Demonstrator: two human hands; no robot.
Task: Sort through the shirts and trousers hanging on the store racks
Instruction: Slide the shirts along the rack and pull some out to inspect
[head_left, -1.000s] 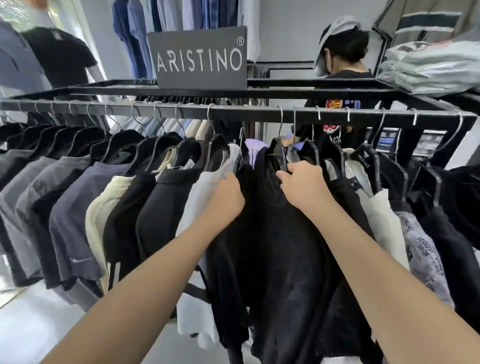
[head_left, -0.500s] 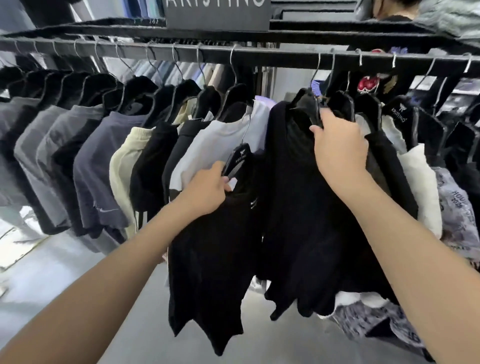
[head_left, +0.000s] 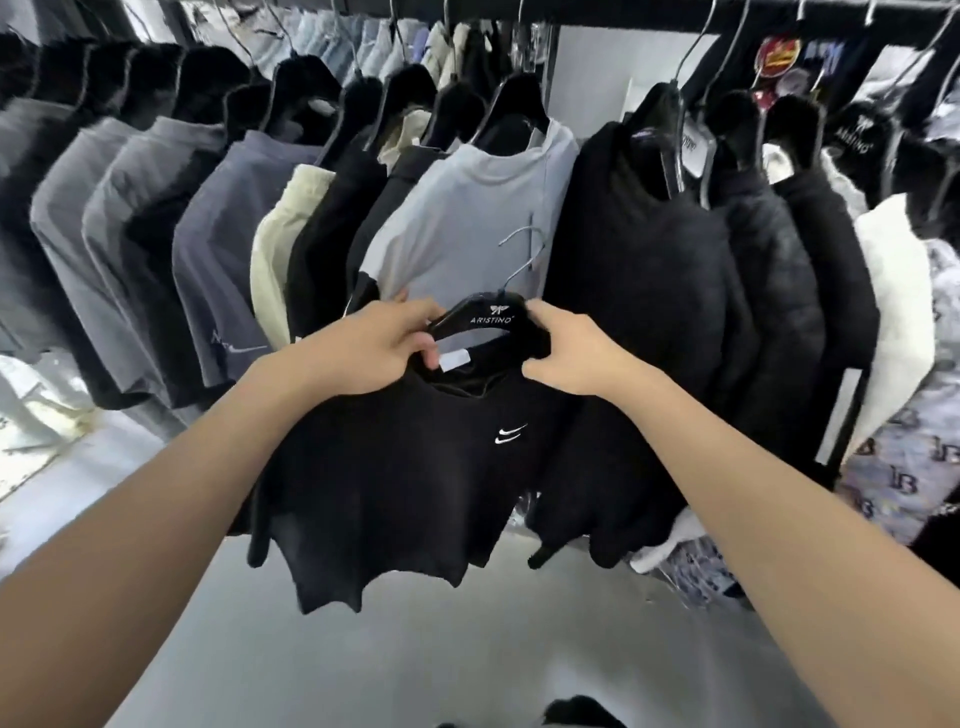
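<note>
Holding the black tee (head_left: 415, 467) on its hanger (head_left: 488, 318), clear of the rail (head_left: 613, 13).

Left hand (head_left: 384, 343) is curled round the hanger's left shoulder, thumb by the collar label. Right hand (head_left: 566, 353) is curled round the right shoulder.

Hanger's long axis runs left-right between my hands, roughly along the rail. The hook (head_left: 524, 249) points up and catches nothing.

Rail lies above and beyond the grip. The open slot is between the grey tee (head_left: 467, 208) and the black shirt (head_left: 639, 234), nearly over the hook and nearer my right hand.

Rack holds grey, cream and black shirts left of the slot, and black, white and printed ones right.

Judgement: rehanging needs a lift and a turn crosswise.
</note>
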